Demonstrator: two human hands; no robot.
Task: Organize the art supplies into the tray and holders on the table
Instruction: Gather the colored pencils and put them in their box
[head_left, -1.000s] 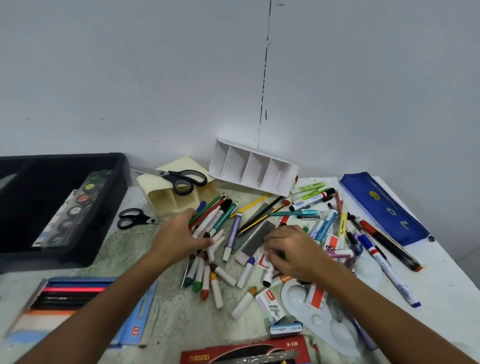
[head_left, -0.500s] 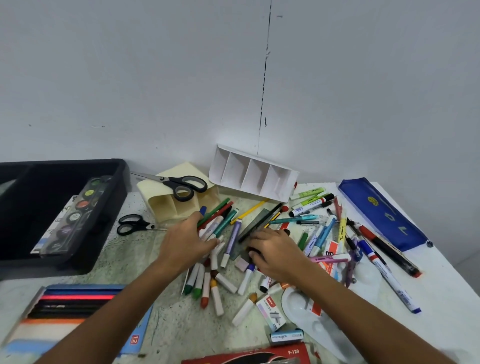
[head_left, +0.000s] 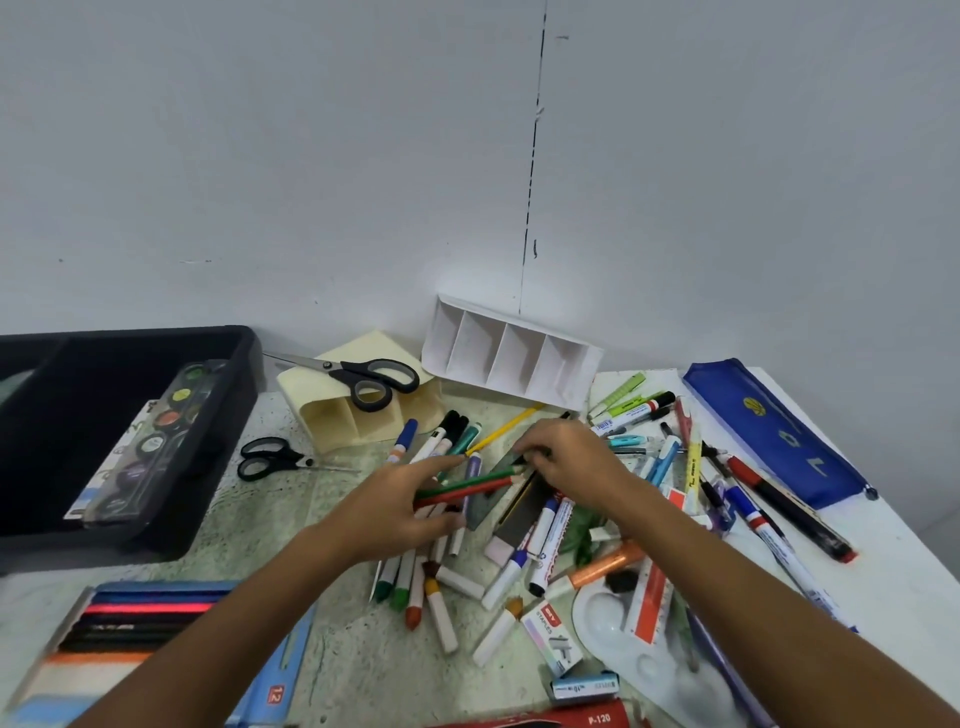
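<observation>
Left hand (head_left: 400, 512) grips red/green pencils (head_left: 467, 486) at pile centre, bundling them for one transfer; right hand (head_left: 571, 465) pinches another (grip partly hidden). Cream holder (head_left: 332, 421) at 11 o'clock.

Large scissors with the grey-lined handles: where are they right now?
In the head view the large scissors lie on top of the tipped cream holder, at the table's back left of centre, between the black tray and white divided holder.

Green and red pencils (head_left: 467, 487) amid scattered markers (head_left: 545, 540); white divided holder (head_left: 511, 358) tipped beside black tray (head_left: 119, 441).
</observation>
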